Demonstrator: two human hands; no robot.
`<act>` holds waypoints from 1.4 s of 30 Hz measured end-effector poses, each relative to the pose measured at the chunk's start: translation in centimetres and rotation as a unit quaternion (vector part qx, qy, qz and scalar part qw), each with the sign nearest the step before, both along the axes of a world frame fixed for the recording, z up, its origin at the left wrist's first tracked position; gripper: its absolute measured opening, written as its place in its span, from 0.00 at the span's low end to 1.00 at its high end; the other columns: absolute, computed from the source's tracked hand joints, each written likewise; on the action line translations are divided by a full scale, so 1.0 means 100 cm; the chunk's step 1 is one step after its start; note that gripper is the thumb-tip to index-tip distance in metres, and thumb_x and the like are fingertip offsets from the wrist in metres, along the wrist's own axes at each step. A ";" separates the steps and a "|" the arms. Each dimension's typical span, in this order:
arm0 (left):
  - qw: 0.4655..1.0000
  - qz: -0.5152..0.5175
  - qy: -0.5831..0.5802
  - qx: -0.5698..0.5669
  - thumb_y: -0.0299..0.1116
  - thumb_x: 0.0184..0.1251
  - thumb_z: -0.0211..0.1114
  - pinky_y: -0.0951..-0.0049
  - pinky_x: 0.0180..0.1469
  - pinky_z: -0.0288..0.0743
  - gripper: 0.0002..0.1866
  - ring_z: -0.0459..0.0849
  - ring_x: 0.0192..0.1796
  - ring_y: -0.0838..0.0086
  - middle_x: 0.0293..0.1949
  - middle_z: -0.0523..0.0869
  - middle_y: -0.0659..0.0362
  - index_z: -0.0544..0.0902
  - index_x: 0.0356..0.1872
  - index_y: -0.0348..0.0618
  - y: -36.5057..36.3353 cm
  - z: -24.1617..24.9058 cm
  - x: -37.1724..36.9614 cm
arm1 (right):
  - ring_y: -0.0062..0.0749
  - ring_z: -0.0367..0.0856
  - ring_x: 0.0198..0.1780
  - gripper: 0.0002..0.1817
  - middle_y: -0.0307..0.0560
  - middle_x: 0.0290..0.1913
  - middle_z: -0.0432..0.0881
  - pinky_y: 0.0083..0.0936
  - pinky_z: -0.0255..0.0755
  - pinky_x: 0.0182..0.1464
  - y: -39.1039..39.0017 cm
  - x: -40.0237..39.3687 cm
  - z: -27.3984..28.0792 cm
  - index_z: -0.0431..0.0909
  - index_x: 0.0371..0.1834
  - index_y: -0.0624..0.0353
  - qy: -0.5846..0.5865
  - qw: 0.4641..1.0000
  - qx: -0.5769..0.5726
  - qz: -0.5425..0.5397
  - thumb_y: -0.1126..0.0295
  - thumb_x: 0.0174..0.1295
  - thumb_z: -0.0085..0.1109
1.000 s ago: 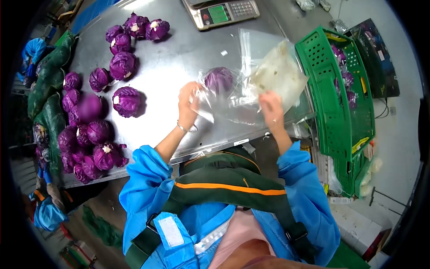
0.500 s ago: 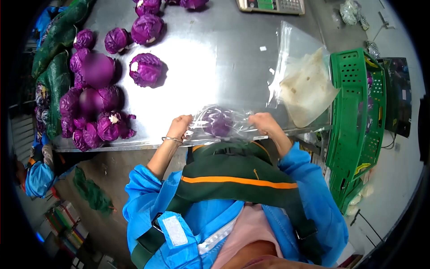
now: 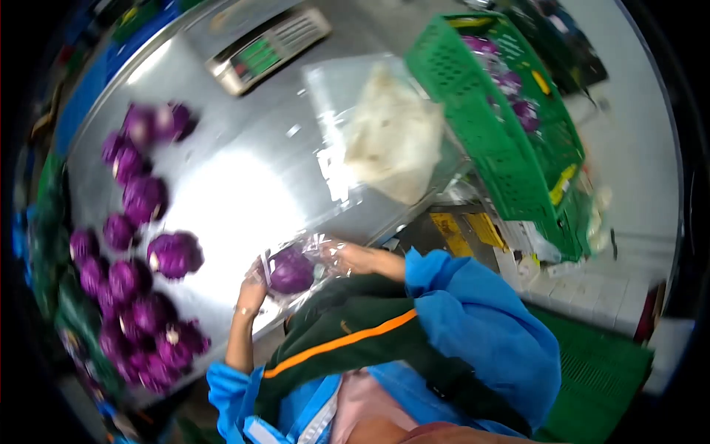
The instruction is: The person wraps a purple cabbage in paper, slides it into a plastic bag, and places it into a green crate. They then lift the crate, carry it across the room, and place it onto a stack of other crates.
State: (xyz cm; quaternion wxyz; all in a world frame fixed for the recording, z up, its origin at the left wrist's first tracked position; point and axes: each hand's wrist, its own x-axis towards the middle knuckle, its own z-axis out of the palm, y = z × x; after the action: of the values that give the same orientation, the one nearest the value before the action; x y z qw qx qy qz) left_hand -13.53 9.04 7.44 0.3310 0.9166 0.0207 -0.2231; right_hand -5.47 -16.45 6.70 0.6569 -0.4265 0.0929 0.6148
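Note:
A purple cabbage [image 3: 291,270] sits inside a clear plastic bag [image 3: 319,255] at the near edge of the metal table. My left hand [image 3: 254,288] is closed on the bag's left side, close against the cabbage. On the right, my right hand [image 3: 346,257] grips the other side of the bag, its fingers partly covered by shiny film. A loose cabbage [image 3: 174,254] lies on the table to the left of my hands. Beyond the bag lies a pile of clear bags with a whitish sheet [image 3: 396,137].
Several cabbages [image 3: 151,312] cluster on the metal table [image 3: 222,118] at left. A scale [image 3: 268,50] stands at the back. At right, a green crate [image 3: 488,126] holds bagged cabbages. Green net sacks [image 3: 78,303] line the left edge.
The view has swung toward the right, bringing the crate's inside into sight. My hands have moved closer together around the bagged cabbage, which has tilted with the bag still held on both sides.

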 end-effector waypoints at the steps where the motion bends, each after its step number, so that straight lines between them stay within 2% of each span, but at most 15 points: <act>1: 0.998 0.024 -0.028 -0.047 0.21 0.60 0.48 0.69 0.51 0.73 0.25 0.77 0.52 0.58 0.57 0.73 0.45 0.65 0.62 0.36 -0.014 0.012 0.016 | 0.43 0.62 0.66 0.28 0.46 0.67 0.60 0.47 0.59 0.64 -0.023 0.000 0.008 0.51 0.70 0.49 0.065 0.971 0.214 -0.091 0.56 0.69 0.39; 4: 0.973 0.005 -0.209 -0.098 0.25 0.64 0.47 0.73 0.31 0.79 0.22 0.85 0.28 0.64 0.44 0.82 0.45 0.67 0.60 0.36 -0.068 0.053 0.062 | 0.39 0.69 0.60 0.28 0.42 0.64 0.64 0.41 0.68 0.58 -0.045 0.004 0.032 0.52 0.69 0.52 -0.001 0.930 0.228 -0.288 0.58 0.68 0.45; 6: 0.973 -0.022 -0.195 -0.117 0.20 0.60 0.49 0.74 0.33 0.78 0.21 0.85 0.36 0.65 0.43 0.82 0.46 0.71 0.57 0.34 -0.133 0.127 0.097 | 0.38 0.71 0.58 0.26 0.43 0.59 0.70 0.41 0.70 0.57 -0.068 0.027 0.024 0.63 0.63 0.53 -0.101 0.896 0.092 -0.423 0.57 0.64 0.51; 8: 0.927 -0.021 -0.211 -0.311 0.16 0.56 0.52 0.71 0.39 0.78 0.21 0.84 0.42 0.62 0.42 0.82 0.44 0.73 0.54 0.33 -0.173 0.159 0.119 | 0.38 0.74 0.55 0.26 0.44 0.55 0.75 0.42 0.72 0.54 -0.132 0.074 0.067 0.67 0.60 0.52 0.018 0.853 0.247 -0.459 0.50 0.63 0.49; 10: 0.900 -0.110 -0.254 -0.337 0.16 0.55 0.54 0.71 0.42 0.78 0.20 0.84 0.40 0.60 0.42 0.82 0.45 0.76 0.51 0.33 -0.184 0.149 0.135 | 0.36 0.76 0.48 0.28 0.47 0.54 0.75 0.38 0.73 0.48 -0.249 0.108 0.042 0.69 0.56 0.55 -0.279 0.833 0.066 -0.474 0.46 0.61 0.49; 13: 0.943 -0.132 -0.218 -0.214 0.19 0.55 0.56 0.68 0.46 0.77 0.17 0.82 0.42 0.59 0.44 0.82 0.48 0.78 0.48 0.38 -0.181 0.091 0.142 | 0.40 0.75 0.52 0.30 0.48 0.56 0.74 0.36 0.71 0.53 -0.377 0.167 0.117 0.69 0.57 0.56 -0.264 0.732 0.068 -0.624 0.46 0.58 0.50; 17: 0.972 0.034 -0.135 -0.189 0.23 0.57 0.57 0.66 0.49 0.76 0.16 0.80 0.47 0.58 0.47 0.80 0.52 0.77 0.48 0.42 -0.169 0.043 0.102 | 0.43 0.63 0.65 0.25 0.48 0.65 0.65 0.43 0.59 0.65 -0.470 0.228 0.103 0.63 0.64 0.50 -0.294 0.791 -0.022 -0.536 0.55 0.64 0.44; 23: 0.966 0.157 -0.194 0.064 0.27 0.54 0.62 0.59 0.58 0.68 0.21 0.73 0.55 0.55 0.52 0.76 0.48 0.74 0.52 0.45 -0.093 0.000 0.056 | 0.34 0.70 0.50 0.24 0.45 0.52 0.72 0.29 0.65 0.53 -0.545 0.271 0.018 0.68 0.60 0.57 -0.222 0.757 -0.398 -0.469 0.56 0.64 0.50; 28: 0.750 0.378 -0.322 0.437 0.37 0.37 0.74 0.52 0.53 0.68 0.44 0.66 0.59 0.47 0.59 0.66 0.43 0.64 0.61 0.41 0.096 -0.015 0.051 | 0.27 0.72 0.38 0.23 0.42 0.40 0.76 0.23 0.67 0.41 -0.512 0.320 0.082 0.70 0.57 0.57 -0.435 0.634 -0.621 -0.148 0.54 0.64 0.50; 31: 0.662 0.681 -0.181 0.256 0.47 0.30 0.78 0.56 0.59 0.66 0.54 0.66 0.61 0.49 0.62 0.64 0.42 0.61 0.63 0.38 0.154 0.000 0.045 | 0.22 0.73 0.30 0.23 0.40 0.33 0.78 0.18 0.67 0.33 -0.419 0.319 0.128 0.72 0.56 0.57 -0.550 0.601 -0.567 -0.127 0.54 0.64 0.51; 34: 0.697 0.691 -0.184 0.050 0.54 0.30 0.79 0.63 0.61 0.66 0.57 0.71 0.60 0.55 0.60 0.67 0.41 0.61 0.62 0.33 0.182 -0.044 0.025 | 0.19 0.66 0.23 0.19 0.37 0.28 0.73 0.14 0.62 0.25 -0.280 0.244 0.107 0.69 0.55 0.54 -0.600 0.580 -0.481 -0.269 0.62 0.62 0.55; 36: 0.714 0.665 -0.217 -0.018 0.52 0.31 0.78 0.65 0.59 0.69 0.55 0.73 0.58 0.59 0.57 0.71 0.43 0.62 0.62 0.34 0.191 -0.052 0.010 | 0.42 0.68 0.59 0.38 0.60 0.62 0.62 0.32 0.66 0.59 -0.254 0.224 -0.011 0.53 0.67 0.63 -0.594 0.634 -0.458 -0.190 0.67 0.56 0.61; 39: 0.676 0.673 -0.259 -0.150 0.47 0.38 0.78 0.70 0.55 0.71 0.49 0.75 0.54 0.64 0.55 0.72 0.49 0.63 0.61 0.36 0.196 -0.057 -0.013 | 0.38 0.71 0.54 0.39 0.56 0.59 0.66 0.30 0.69 0.53 -0.187 0.177 -0.090 0.52 0.68 0.59 -0.499 0.619 -0.578 -0.184 0.71 0.54 0.62; 40: 0.650 0.683 -0.266 -0.200 0.46 0.38 0.78 0.70 0.54 0.72 0.48 0.75 0.54 0.64 0.56 0.71 0.50 0.63 0.61 0.38 0.188 -0.039 -0.015 | 0.33 0.74 0.48 0.37 0.53 0.54 0.70 0.26 0.72 0.48 -0.169 0.174 -0.068 0.55 0.68 0.57 -0.252 0.803 -0.479 -0.248 0.72 0.55 0.61; 42: 0.571 0.729 -0.167 -0.339 0.44 0.45 0.75 0.64 0.56 0.71 0.45 0.73 0.56 0.64 0.56 0.71 0.51 0.60 0.64 0.41 0.173 -0.015 -0.029 | 0.26 0.73 0.37 0.32 0.45 0.45 0.73 0.21 0.70 0.36 -0.176 0.182 -0.049 0.60 0.66 0.54 -0.411 0.753 -0.395 -0.328 0.75 0.56 0.57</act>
State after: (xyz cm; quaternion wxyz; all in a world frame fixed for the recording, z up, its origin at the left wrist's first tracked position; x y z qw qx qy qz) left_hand -16.46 26.31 5.93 0.6662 0.4332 0.5487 0.2597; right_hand 12.68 -34.03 1.84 0.5659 -0.8031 0.1831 0.0357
